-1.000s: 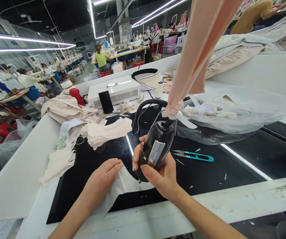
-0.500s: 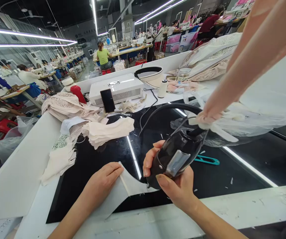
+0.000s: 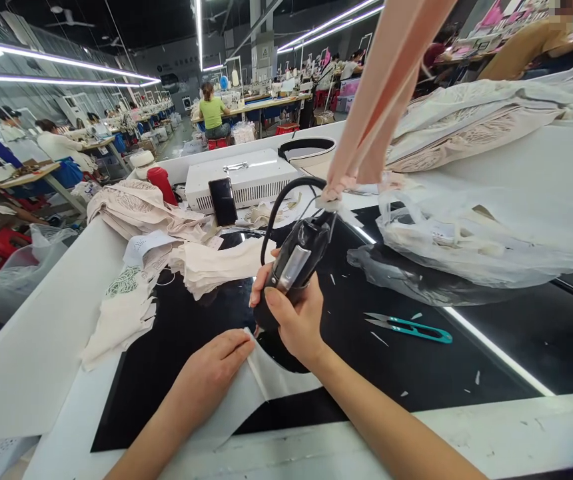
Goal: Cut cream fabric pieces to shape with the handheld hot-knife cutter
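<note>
My right hand [image 3: 299, 313] is wrapped round a black corded hand tool [image 3: 294, 260] with a silvery plate on its side. Its lower end is near the fingertips of my left hand [image 3: 216, 370]; whether it touches the cloth is hidden. That left hand holds a thin white fabric piece [image 3: 289, 381] with a curved edge, fingers together on its corner against the black glossy board [image 3: 346, 373]. A pale pink stretched strap [image 3: 366, 113] is tied to the tool's top and runs upward. Teal thread snips [image 3: 416, 329] lie to the right.
Cream fabric pieces [image 3: 221, 263] are stacked at the left, beside tangled green cord [image 3: 122, 283]. Behind stand a phone [image 3: 223, 201] and a white vented box [image 3: 246, 172]. A clear plastic bag [image 3: 491, 233] spreads at the right. Several people sit at workstations beyond.
My right hand has carried the tool leftward and away from me, along the curved edge to near my left fingertips. The left hand stays on the fabric. The snips now show fully.
</note>
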Tool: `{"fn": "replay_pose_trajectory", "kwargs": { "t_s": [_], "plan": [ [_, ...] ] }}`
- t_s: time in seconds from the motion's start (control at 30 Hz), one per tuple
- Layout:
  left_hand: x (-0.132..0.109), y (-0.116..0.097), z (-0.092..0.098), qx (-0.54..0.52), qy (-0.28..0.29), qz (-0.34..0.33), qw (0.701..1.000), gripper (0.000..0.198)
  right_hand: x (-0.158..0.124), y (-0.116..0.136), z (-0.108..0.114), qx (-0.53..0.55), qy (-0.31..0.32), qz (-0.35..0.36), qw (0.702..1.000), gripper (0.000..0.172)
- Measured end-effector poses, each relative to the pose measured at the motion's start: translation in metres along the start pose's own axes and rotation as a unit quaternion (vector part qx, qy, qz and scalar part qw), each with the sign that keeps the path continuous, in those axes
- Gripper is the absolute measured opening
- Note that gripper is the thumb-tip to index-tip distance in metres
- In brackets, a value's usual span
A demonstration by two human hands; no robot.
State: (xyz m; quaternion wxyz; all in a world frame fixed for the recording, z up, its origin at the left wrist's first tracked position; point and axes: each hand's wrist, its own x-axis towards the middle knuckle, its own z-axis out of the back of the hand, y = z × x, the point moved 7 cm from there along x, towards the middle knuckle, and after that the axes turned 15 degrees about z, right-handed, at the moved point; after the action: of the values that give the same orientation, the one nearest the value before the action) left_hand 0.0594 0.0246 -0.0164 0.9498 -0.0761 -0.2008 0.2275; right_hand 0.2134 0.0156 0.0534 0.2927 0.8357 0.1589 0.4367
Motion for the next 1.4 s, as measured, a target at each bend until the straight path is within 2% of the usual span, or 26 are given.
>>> {"fn": "replay_pose_trajectory", "kwargs": {
  "t_s": [0.2, 0.53, 0.83, 1.0, 1.13, 1.3, 1.4],
  "plan": [
    [0.001, -0.001, 0.001, -0.017, 0.007, 0.008, 1.000, 0.034, -0.002, -0.006, -0.002, 0.003, -0.003, -0.006, 1.000, 0.028],
    [0.001, -0.003, 0.002, -0.012, 0.006, 0.006, 1.000, 0.032, -0.002, -0.001, -0.004, -0.028, 0.007, 0.008, 1.000, 0.023],
    [-0.003, 0.004, -0.002, -0.009, 0.015, 0.011, 1.000, 0.035, -0.008, 0.006, 0.003, -0.017, 0.012, 0.006, 1.000, 0.033],
    [-0.002, 0.005, -0.002, -0.025, 0.029, 0.026, 0.999, 0.035, -0.010, 0.007, 0.002, -0.027, 0.010, 0.005, 1.000, 0.028],
    [-0.002, 0.002, 0.001, 0.002, 0.025, 0.002, 1.000, 0.036, -0.009, 0.013, 0.003, -0.023, 0.010, 0.012, 1.000, 0.026],
    [0.002, -0.010, 0.014, 0.017, 0.000, -0.047, 0.999, 0.030, -0.008, 0.022, 0.011, -0.009, 0.006, 0.023, 1.000, 0.033],
    [0.006, -0.018, 0.015, -0.014, 0.022, -0.043, 0.999, 0.025, -0.009, 0.024, 0.014, -0.017, 0.003, 0.029, 0.999, 0.033]
  ]
}}
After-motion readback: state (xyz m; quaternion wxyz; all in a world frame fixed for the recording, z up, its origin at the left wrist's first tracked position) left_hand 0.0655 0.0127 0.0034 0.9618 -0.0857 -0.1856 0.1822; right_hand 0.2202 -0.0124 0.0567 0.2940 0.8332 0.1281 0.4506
